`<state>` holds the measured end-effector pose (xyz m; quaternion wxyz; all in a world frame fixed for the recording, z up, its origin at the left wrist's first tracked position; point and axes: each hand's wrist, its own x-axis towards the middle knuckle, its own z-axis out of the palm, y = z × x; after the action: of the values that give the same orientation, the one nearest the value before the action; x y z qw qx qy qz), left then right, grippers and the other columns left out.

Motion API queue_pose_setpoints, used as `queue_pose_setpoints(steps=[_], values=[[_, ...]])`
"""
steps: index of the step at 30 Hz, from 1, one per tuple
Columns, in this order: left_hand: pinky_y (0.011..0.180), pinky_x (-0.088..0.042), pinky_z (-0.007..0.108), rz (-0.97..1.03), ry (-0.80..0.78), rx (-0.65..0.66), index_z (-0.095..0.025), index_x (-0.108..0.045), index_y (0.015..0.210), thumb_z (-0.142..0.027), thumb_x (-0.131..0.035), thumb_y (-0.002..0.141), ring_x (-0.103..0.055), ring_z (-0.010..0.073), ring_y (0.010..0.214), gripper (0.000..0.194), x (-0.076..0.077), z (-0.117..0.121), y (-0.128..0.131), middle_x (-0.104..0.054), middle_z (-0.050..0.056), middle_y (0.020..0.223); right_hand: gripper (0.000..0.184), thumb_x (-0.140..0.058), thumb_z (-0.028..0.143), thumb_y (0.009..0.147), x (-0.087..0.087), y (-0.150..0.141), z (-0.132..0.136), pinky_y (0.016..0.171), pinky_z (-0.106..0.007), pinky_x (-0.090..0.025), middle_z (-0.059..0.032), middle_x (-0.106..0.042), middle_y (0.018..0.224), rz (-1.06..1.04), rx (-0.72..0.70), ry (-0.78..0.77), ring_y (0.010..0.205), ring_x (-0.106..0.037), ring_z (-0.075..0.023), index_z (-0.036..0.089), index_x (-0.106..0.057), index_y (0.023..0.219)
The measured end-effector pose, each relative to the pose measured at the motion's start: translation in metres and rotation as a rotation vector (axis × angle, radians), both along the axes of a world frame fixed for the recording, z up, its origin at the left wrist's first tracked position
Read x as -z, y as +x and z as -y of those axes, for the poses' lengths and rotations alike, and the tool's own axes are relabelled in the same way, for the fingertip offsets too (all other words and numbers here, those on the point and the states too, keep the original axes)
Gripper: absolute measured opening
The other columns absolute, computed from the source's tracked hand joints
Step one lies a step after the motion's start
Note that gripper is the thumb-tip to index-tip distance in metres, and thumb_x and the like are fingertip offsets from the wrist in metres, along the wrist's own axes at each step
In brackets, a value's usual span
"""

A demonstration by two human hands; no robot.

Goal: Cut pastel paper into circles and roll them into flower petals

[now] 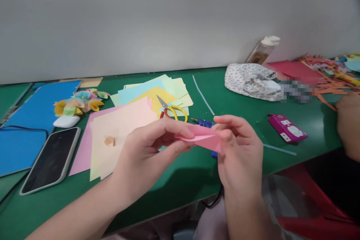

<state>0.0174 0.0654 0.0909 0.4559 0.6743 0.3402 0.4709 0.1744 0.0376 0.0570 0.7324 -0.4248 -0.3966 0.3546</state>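
Note:
A folded piece of pink paper is held up over the front of the green table, between my two hands. My left hand pinches its left end between thumb and fingers. At the right end, my right hand grips the paper with the thumb pressed against it. Behind the paper lies a blue glue gun, mostly hidden by my right hand and the paper. Scissors with yellow and red handles rest on coloured paper sheets just beyond my left hand.
To the left are a phone, a white earphone case, paper flowers and a blue board. Glue sticks, a purple box, a cloth pouch and a bottle lie rightward. Another person's hand is at far right.

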Motion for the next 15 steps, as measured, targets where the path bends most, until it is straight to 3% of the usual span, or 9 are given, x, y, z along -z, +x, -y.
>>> queue_pose_setpoints(steps=[4,7,9,12,15], values=[[0.071,-0.056,0.009,-0.034,0.059,0.007,-0.026,-0.071,0.078,-0.006,-0.069,0.079,-0.07,0.0055,0.08,0.02,-0.001,-0.007,-0.006,-0.074,-0.008,0.086,0.008,-0.078,0.031,0.081,0.001,0.004,-0.001,0.058,-0.015,-0.053,0.0044,-0.073,0.08,-0.005,-0.088,-0.014,0.07,-0.066,-0.0085,0.033,-0.076,0.089],[0.07,-0.055,0.009,-0.102,0.106,0.068,-0.028,-0.073,0.078,-0.006,-0.068,0.079,-0.068,0.0073,0.09,0.023,-0.003,-0.014,-0.012,-0.073,-0.007,0.102,0.014,-0.077,0.024,0.082,0.002,0.006,-0.001,0.06,-0.014,-0.053,0.0051,-0.071,0.079,-0.025,-0.076,-0.045,0.069,-0.065,-0.0068,0.034,-0.076,0.092],[0.067,-0.053,0.008,-0.164,0.121,0.121,-0.028,-0.074,0.078,-0.005,-0.067,0.079,-0.068,0.0066,0.086,0.024,-0.003,-0.02,-0.016,-0.073,-0.006,0.098,0.02,-0.076,0.019,0.081,0.002,0.007,-0.001,0.059,-0.013,-0.052,0.0064,-0.066,0.075,-0.039,-0.045,-0.045,0.065,-0.062,-0.0051,0.034,-0.075,0.094],[0.073,-0.054,0.011,-0.183,0.044,0.241,-0.031,-0.077,0.086,-0.011,-0.065,0.084,-0.07,0.0077,0.083,0.024,-0.001,-0.027,-0.021,-0.077,-0.005,0.09,0.027,-0.073,0.013,0.081,0.002,0.007,-0.002,0.061,-0.013,-0.052,0.0074,-0.062,0.071,-0.024,0.01,-0.001,0.063,-0.061,-0.0042,0.034,-0.074,0.097],[0.084,-0.058,0.021,-0.117,-0.124,0.385,-0.032,-0.078,0.1,-0.031,-0.064,0.089,-0.072,0.017,0.099,0.018,0.003,-0.029,-0.02,-0.078,-0.001,0.102,0.029,-0.073,0.011,0.079,0.001,0.004,-0.003,0.06,-0.014,-0.053,0.0072,-0.062,0.07,0.036,0.044,0.023,0.063,-0.061,-0.0054,0.033,-0.073,0.098]])
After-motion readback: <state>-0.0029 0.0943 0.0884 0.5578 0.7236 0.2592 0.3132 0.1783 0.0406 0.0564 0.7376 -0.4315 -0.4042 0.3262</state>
